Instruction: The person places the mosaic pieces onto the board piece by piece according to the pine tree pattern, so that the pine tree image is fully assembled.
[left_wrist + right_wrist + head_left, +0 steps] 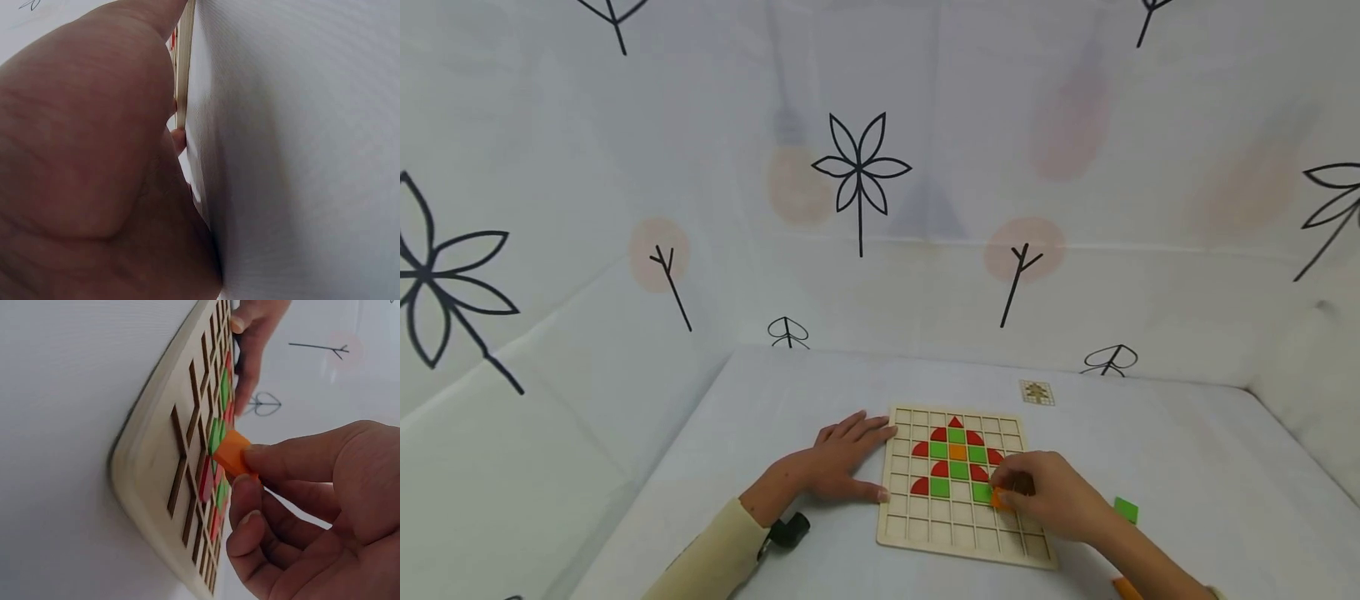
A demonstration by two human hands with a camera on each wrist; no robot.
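A wooden grid board (928, 533) lies on the white table. Set in its cells is a tree-like pattern of red quarter-round pieces (919, 486), green square tiles (939, 487), one orange square (957, 452) and a red triangle (955, 422) at the top. My right hand (1051, 496) pinches an orange square tile (232, 451) between thumb and fingertips, over the right part of the board. With fingers spread, my left hand (842, 462) rests at the board's left edge, fingertips and thumb right at the rim. The left wrist view is mostly palm and the board's side (182, 81).
A small card with a tree picture (1037, 392) lies beyond the board's far right corner. To the right of the board are a loose green tile (1126, 510) and an orange piece (1126, 587), partly hidden by my right forearm. A patterned white curtain (917, 292) stands behind the table.
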